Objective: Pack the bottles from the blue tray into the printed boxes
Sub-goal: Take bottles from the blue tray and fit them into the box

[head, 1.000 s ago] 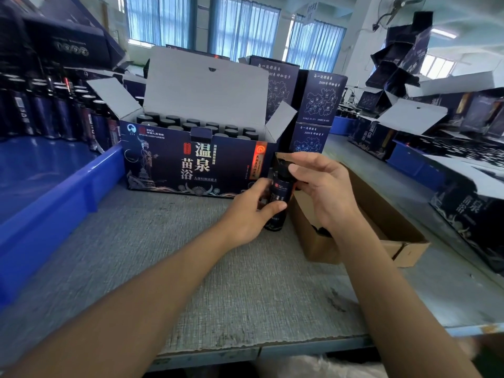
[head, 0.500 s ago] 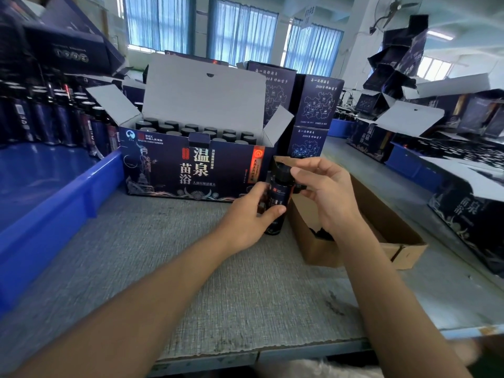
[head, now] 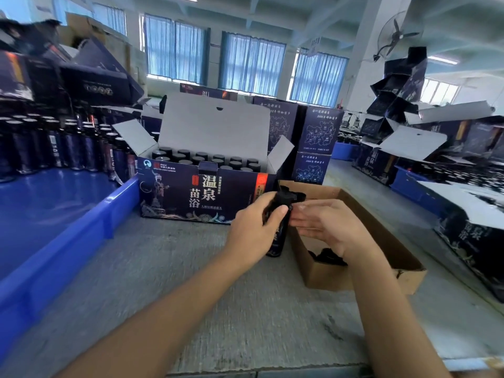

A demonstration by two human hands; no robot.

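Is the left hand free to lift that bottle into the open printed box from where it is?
Probably yes: the left hand grips the bottle just in front of the printed box, whose lid stands open with nothing above. Whether a slot is free, I cannot tell.

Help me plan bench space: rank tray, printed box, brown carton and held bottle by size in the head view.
1. Tray, cut off by the frame.
2. Printed box.
3. Brown carton; nearer, so that gap is unsure.
4. Bottle.
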